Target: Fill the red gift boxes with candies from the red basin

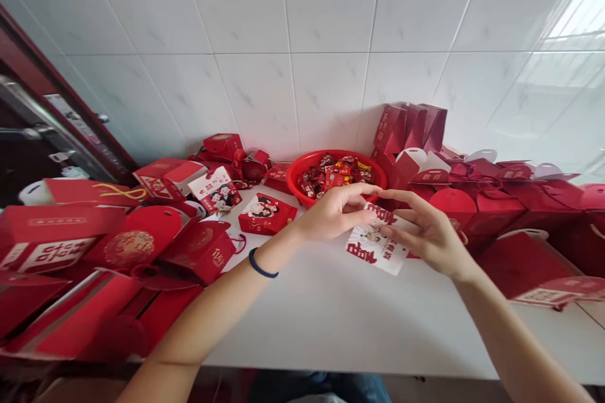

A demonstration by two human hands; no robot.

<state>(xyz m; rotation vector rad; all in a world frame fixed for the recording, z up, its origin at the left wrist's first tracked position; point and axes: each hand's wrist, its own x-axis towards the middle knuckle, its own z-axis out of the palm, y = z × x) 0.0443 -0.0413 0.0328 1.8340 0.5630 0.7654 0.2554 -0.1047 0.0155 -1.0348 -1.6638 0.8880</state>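
Between my two hands is a white printed card [382,252] with large red characters and a small drawing, tilted above the white table. My left hand [338,211], with a dark band at the wrist, has its thumb and fingers closed at the card's upper left edge. From the other side, my right hand [425,230] grips the upper right part with thumb and bent fingers. The fingertips of both hands meet near the top edge and partly cover the card. Just behind them stands a red plastic basin [295,170] filled with wrapped sweets [333,176].
A red box with a cartoon couple [267,214] lies left of my hands, beside a similar white printed box [215,192]. Red gift boxes [198,252] crowd the left side; more red boxes [515,258] line the right. A tiled wall [331,82] closes off the white table [350,315].
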